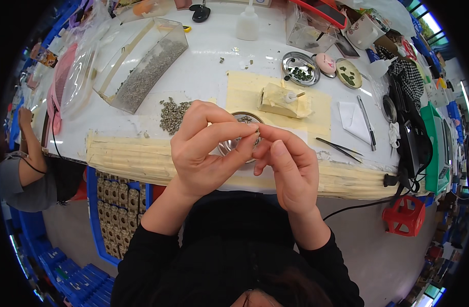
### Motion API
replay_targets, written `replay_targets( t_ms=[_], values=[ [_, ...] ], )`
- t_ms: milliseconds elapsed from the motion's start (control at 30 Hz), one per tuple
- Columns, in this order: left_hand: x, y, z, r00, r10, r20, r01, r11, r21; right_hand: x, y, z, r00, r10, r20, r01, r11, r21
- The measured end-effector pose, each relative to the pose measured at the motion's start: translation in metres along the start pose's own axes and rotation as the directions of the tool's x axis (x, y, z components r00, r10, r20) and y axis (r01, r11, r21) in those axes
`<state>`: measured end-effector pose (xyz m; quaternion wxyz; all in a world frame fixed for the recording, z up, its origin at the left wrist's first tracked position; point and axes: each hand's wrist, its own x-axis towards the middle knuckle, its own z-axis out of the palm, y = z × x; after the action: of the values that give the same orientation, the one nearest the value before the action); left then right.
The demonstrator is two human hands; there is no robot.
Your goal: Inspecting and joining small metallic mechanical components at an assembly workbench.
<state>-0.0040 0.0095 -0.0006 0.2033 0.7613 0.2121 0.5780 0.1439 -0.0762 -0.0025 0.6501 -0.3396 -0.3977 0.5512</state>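
Observation:
My left hand [206,148] is closed in a pinch, thumb and index fingertip meeting on a tiny piece [256,131] too small to name. Against the same spot rests the index fingertip of my right hand [296,171]; its other fingers are curled and its thumb bent. What those fingers hold is partly hidden. Below both hands sits a round metal dish [225,148] with small bits in it, mostly covered by my fingers. A heap of small metallic parts [173,115] lies on the table just left of my left hand.
A clear bin of grey granules [150,71] lies far left. Beyond my hands stands a tape-wrapped block [283,101]. Tweezers [339,149], a pen [366,120] and a dish of dark green pieces [301,69] are at right. A co-worker's arm [32,153] shows at left.

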Motion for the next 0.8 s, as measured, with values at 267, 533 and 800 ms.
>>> replay_targets(
  t_ms=[267, 533, 800],
  values=[
    [0.001, 0.001, -0.001, 0.994, 0.055, 0.095, -0.05, 0.997, -0.058, 0.006, -0.003, -0.001, 0.985, 0.169, -0.027, -0.161, 0.967, 0.198],
    [0.003, 0.004, 0.004, 0.991, 0.072, 0.111, -0.074, 0.997, 0.013, 0.008, -0.009, -0.005, 0.993, 0.069, -0.093, -0.069, 0.998, 0.0],
    [0.002, 0.004, 0.004, 0.993, 0.04, 0.111, -0.041, 0.999, 0.007, 0.009, -0.01, -0.006, 0.996, 0.014, -0.087, -0.019, 0.998, -0.058]
  ],
)
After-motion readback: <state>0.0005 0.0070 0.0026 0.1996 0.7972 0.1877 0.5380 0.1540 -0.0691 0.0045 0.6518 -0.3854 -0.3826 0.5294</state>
